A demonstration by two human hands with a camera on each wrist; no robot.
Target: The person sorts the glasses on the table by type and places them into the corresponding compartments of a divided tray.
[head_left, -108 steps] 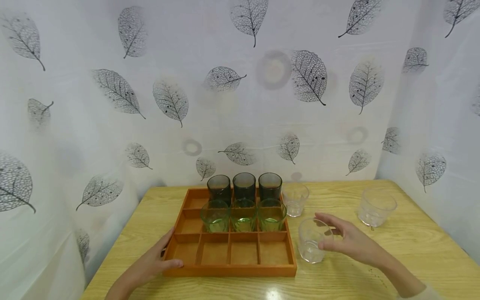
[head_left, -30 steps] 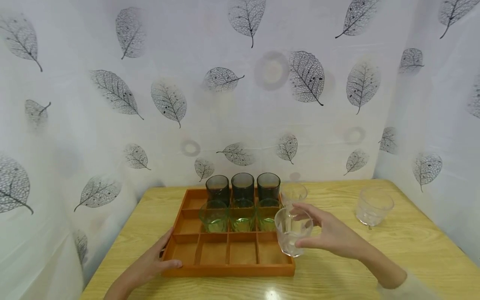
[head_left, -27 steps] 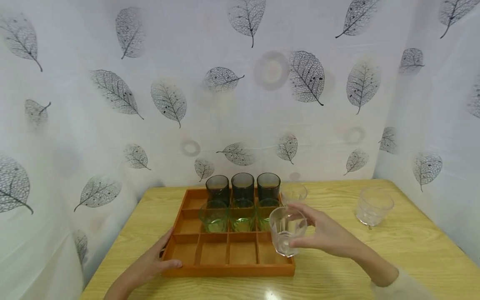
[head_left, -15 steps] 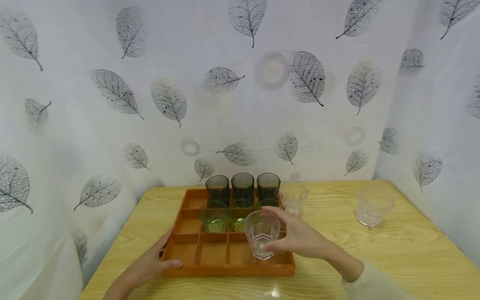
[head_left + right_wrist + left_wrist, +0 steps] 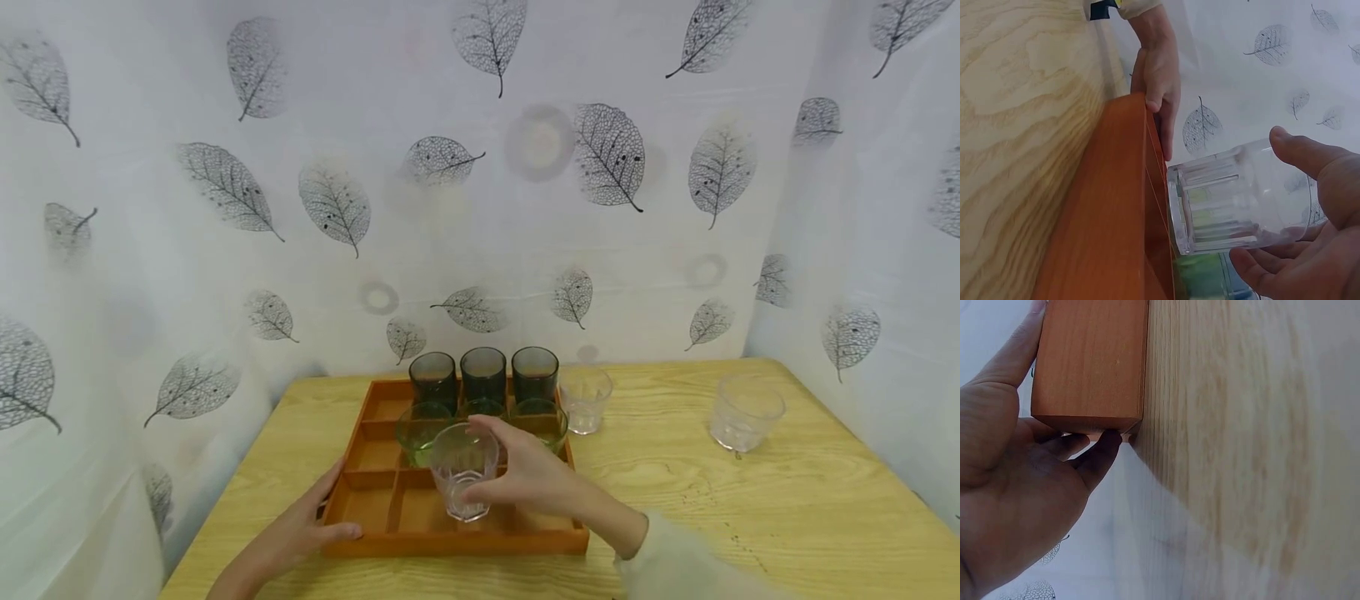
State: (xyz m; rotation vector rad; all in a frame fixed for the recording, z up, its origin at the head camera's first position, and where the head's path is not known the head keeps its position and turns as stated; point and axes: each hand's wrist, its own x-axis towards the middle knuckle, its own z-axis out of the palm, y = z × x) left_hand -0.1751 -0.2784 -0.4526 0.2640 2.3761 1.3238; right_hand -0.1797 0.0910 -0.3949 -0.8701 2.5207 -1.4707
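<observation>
A clear drinking glass (image 5: 459, 479) with a faceted lower half is held upright in my right hand (image 5: 536, 475), thumb on the near side and fingers around the far side. It hangs over the front row of an orange-brown wooden compartment tray (image 5: 450, 546); in the right wrist view the glass (image 5: 1229, 197) has its base close to the tray's edge. My left hand (image 5: 292, 537) grips the tray's left front corner, thumb at the front. The left wrist view has its fingers (image 5: 1100, 456) curled against the tray wall (image 5: 1091, 362). Green glasses (image 5: 420, 429) fill part of the middle row, partly hidden.
Three dark grey glasses (image 5: 483, 375) stand in the tray's back row. Two more clear glasses stand on the table: one clear glass (image 5: 585, 404) beside the tray's right side, another clear glass (image 5: 746, 412) farther right. A leaf-patterned curtain (image 5: 420, 250) surrounds the wooden table (image 5: 675, 492).
My right hand has taken the clear glass off the table right of the tray, lifted it and carried it left over the front row. The left hand has stayed at the corner.
</observation>
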